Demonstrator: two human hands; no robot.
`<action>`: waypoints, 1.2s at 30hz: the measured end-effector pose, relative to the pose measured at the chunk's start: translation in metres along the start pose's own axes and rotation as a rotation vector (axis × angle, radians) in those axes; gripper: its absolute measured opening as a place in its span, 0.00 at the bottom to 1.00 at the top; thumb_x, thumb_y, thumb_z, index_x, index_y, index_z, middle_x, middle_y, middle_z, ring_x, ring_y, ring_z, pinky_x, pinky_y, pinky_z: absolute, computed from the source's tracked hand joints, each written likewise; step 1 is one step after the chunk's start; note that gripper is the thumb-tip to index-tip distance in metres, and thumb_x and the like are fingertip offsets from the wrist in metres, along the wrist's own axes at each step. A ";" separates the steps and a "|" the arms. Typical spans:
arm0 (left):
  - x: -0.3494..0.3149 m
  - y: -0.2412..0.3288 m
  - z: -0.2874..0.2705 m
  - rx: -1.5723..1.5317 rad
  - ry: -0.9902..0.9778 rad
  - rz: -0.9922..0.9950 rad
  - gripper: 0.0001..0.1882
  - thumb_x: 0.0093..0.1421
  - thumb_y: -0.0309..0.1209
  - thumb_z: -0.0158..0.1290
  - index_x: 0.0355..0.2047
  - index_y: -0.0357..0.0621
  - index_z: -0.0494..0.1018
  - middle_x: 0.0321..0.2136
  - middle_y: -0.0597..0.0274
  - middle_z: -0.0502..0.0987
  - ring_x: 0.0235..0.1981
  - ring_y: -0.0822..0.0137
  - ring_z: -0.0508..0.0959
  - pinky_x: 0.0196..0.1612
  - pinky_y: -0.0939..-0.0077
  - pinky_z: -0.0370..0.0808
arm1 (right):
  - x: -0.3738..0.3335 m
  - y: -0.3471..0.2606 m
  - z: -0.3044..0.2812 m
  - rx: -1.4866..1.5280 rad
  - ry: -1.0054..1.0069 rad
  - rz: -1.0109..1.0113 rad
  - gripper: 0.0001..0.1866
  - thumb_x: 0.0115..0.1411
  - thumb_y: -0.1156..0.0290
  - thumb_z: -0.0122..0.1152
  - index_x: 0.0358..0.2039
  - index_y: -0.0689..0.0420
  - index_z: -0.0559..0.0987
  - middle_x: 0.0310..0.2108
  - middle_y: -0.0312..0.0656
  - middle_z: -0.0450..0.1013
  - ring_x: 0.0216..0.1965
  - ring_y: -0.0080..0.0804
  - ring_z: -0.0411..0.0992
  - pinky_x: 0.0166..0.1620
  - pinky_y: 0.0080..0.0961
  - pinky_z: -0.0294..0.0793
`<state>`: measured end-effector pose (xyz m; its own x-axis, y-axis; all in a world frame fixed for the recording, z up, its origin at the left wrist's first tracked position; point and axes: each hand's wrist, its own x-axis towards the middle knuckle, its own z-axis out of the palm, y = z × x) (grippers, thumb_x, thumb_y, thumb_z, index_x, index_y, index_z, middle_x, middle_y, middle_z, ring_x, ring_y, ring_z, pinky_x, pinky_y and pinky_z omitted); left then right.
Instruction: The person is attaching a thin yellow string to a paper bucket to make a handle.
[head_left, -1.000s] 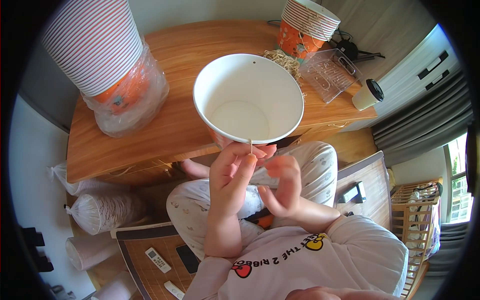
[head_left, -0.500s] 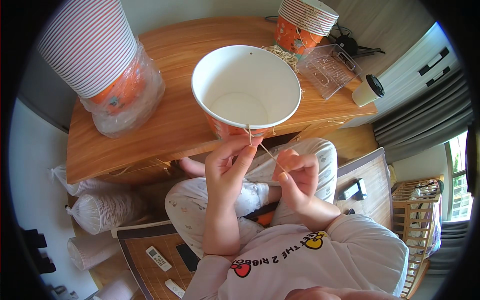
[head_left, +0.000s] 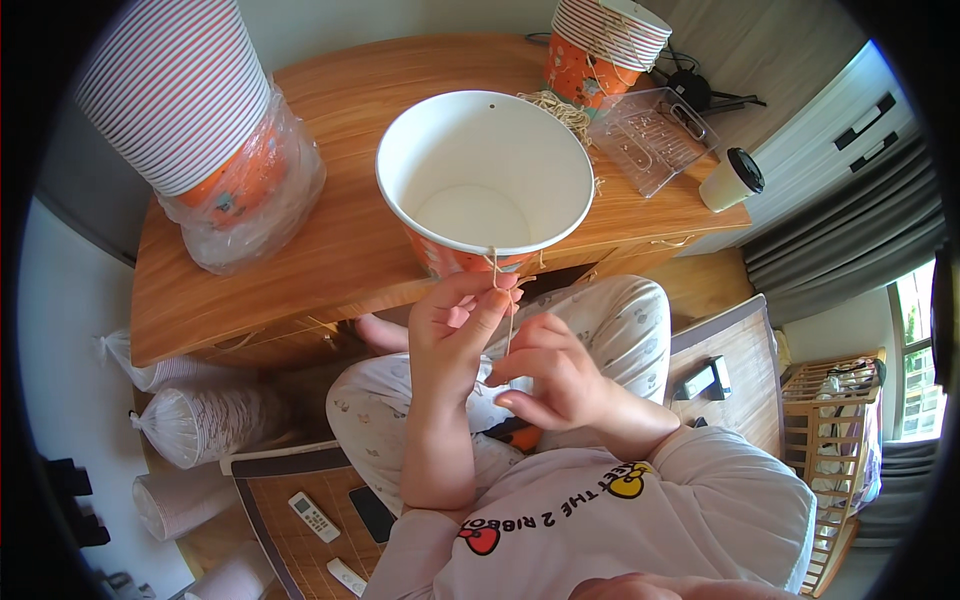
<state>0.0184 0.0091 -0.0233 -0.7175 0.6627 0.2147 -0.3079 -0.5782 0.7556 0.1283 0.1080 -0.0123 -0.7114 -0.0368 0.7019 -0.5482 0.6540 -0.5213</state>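
Note:
A large white-lined paper bucket with an orange printed outside stands at the table's front edge, its open mouth toward me. A thin beige cord comes through at its near rim. My left hand is closed in a pinch on this cord just below the rim, where a small loop or crossing shows. From there the strand runs down to my right hand, whose curled fingers are closed around it; the cord's far end is hidden behind them. A small punched hole shows in the bucket's far wall.
A tall stack of buckets in plastic wrap stands left on the wooden table. Back right are a shorter corded stack, a bundle of cords, a clear tray and a lidded cup. Bagged stacks lie on the floor.
My right hand has moved left and toward me, swinging the strand from a slant to nearly straight down. My left hand keeps its pinch. The bucket appears slightly further left.

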 end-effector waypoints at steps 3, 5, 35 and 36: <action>-0.001 0.000 0.002 -0.051 -0.009 0.008 0.09 0.61 0.22 0.56 0.41 0.33 0.76 0.38 0.57 0.80 0.39 0.71 0.79 0.45 0.77 0.75 | 0.004 0.006 -0.024 -0.156 0.106 0.015 0.18 0.53 0.67 0.69 0.41 0.58 0.73 0.31 0.39 0.77 0.29 0.37 0.70 0.37 0.32 0.68; -0.001 0.000 0.002 -0.066 -0.013 0.018 0.09 0.61 0.22 0.56 0.41 0.33 0.76 0.38 0.57 0.80 0.39 0.71 0.79 0.45 0.78 0.75 | 0.006 0.009 -0.023 -0.121 0.320 0.140 0.18 0.51 0.73 0.69 0.41 0.58 0.73 0.34 0.39 0.77 0.29 0.32 0.70 0.36 0.28 0.69; 0.002 0.001 0.002 0.137 -0.061 0.071 0.08 0.62 0.23 0.54 0.41 0.33 0.72 0.37 0.59 0.79 0.38 0.74 0.78 0.44 0.82 0.74 | 0.016 0.019 -0.009 0.124 0.338 0.258 0.20 0.55 0.82 0.66 0.45 0.61 0.67 0.32 0.44 0.79 0.34 0.25 0.78 0.39 0.19 0.75; 0.001 0.002 0.002 0.092 -0.075 0.057 0.08 0.62 0.23 0.54 0.41 0.33 0.72 0.38 0.57 0.79 0.38 0.73 0.79 0.44 0.82 0.75 | 0.015 0.018 -0.009 0.107 0.340 0.247 0.21 0.54 0.82 0.67 0.45 0.61 0.67 0.32 0.44 0.80 0.34 0.25 0.78 0.38 0.19 0.74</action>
<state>0.0185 0.0096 -0.0200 -0.6824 0.6656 0.3022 -0.2065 -0.5720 0.7938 0.1117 0.1265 -0.0069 -0.6515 0.3734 0.6604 -0.4348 0.5295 -0.7284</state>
